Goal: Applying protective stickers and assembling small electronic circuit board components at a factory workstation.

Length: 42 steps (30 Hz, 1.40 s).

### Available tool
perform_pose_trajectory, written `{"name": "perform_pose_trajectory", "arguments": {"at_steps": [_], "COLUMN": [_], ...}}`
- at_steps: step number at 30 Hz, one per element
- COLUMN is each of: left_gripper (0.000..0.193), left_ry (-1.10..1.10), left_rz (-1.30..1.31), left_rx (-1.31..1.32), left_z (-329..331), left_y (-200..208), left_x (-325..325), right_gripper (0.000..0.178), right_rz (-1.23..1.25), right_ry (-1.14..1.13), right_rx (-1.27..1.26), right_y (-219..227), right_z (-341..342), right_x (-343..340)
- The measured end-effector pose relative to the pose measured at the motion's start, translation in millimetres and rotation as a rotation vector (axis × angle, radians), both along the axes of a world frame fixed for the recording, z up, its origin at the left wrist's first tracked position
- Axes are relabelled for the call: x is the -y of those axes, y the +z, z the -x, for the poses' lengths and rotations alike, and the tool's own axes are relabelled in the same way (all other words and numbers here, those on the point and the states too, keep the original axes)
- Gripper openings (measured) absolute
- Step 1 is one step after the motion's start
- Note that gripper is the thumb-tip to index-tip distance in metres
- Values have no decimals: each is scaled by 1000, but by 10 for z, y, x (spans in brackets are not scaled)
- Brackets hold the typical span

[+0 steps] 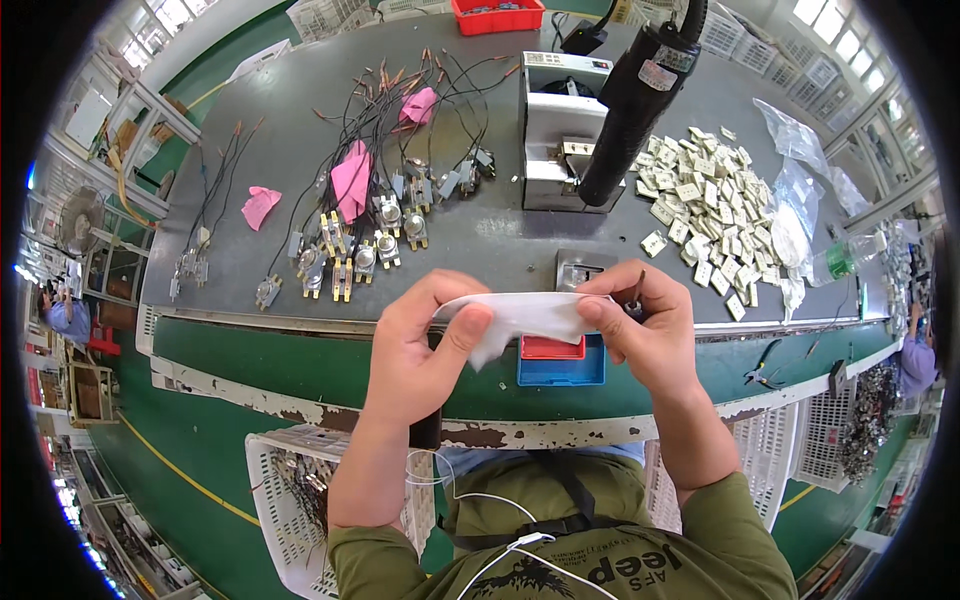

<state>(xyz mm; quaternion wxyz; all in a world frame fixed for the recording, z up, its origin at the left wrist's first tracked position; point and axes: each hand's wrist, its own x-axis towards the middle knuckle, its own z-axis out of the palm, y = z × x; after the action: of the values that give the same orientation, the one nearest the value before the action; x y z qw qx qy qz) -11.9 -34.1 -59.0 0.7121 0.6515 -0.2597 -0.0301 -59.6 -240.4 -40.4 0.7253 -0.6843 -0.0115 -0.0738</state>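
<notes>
White sheet (525,310) pinched between left grip (420,345) and right grip (652,325)

Held up in front of the olive shirt (560,500), above the near edge of the grey tabletop (470,262). Grasped at one end by the left grip, at the other by the right grip, with both clenched on it. Runs nearly straight along the top, hangs in loose folds below. At the right grip, a slim dark thing (640,286); cannot tell whether held or merely behind.

Just beyond the white sheet, a small metal block (575,270), partly covered. Lower in view, a blue tray (563,374) with a red tray (553,349) inside, partly hidden by the sheet. Farther off, a pale boxy machine (562,112), with a black cylindrical tool (635,115) hanging in front.

To the right, a heap of cream-coloured blocks (705,200), next to clear plastic bags (795,190) and a clear bottle (838,260). On the green front strip (460,370), toward the right, pliers (763,368).

To the left, a cluster of round-faced metal parts (388,247), tangled black wires (385,108) and pink scraps (350,182). At the far edge, a red bin (498,22). Below the tabletop, at left, a white basket (265,495) with wires inside.
</notes>
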Motion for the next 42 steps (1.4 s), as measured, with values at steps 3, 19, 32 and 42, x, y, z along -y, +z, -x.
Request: {"name": "perform_pose_trajectory", "arguments": {"at_steps": [3,19,32,42], "left_gripper": [22,15,11,11], "left_ry": [169,67,114,126], "left_rz": [-135,-699,-901,-889], "left_rx": [94,413,406,399], "left_z": [2,-30,-148,-104], "left_y": [63,505,558,606], "left_x": [3,-12,-123,-79], "right_gripper": [13,24,35,36], "right_rz": [-20,94,-34,-26], "right_ry": [-6,244,518,716], "right_rx": [-54,-338,-175,-272], "right_y": [-24,-154,-27,-136], "right_z": [27,-64,207,205], "right_x": [34,35,-118,-377]}}
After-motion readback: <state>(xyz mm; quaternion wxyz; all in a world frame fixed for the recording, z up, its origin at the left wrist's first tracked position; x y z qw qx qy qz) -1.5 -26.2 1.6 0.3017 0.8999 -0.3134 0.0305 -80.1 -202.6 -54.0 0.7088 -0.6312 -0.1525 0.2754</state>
